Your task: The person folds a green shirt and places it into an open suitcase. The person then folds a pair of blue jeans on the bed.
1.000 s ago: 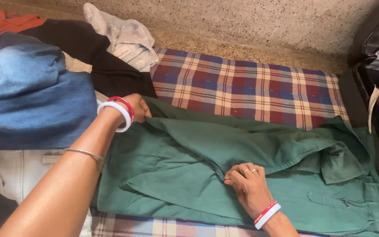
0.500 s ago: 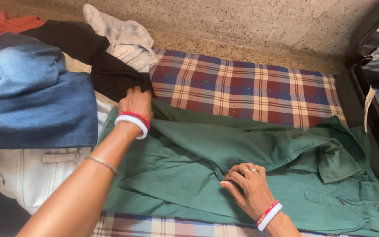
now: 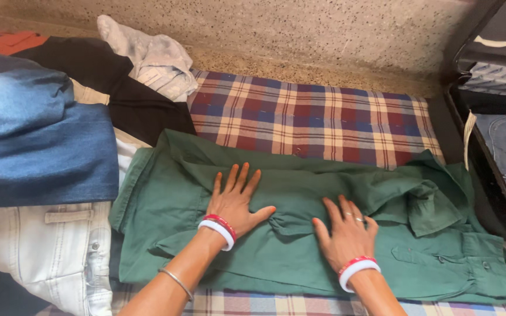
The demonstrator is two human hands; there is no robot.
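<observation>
Item: plaid blanket (image 3: 323,117), red/blue/cream check, spread over the floor by a speckled wall; served as work surface. On it, w/ long axis running left-right across the person's front, lay a green shirt (image 3: 300,257), folded lengthwise, collar and chest pockets bunched at the right end, hem end to the left. Left of shirt, touching its edge: stack of blue jeans (image 3: 42,146), pale denim (image 3: 48,246) below it, a black garment (image 3: 130,99) and a grey-white cloth (image 3: 153,55) behind. Far right: dark open case (image 3: 487,117) w/ more denim inside, apart from shirt. Left hand (image 3: 235,202) lay flat on shirt's middle, fingers wide and straight, pointing away toward the wall, holding nothing. Right hand (image 3: 346,231) flat just beside it, same cloth, fingers splayed, palm down, gripping nothing. Both hands sat mid-length, approx. equal reach; left hand nearer hem end, right hand nearer collar end. Red/white bangles on both wrists.
</observation>
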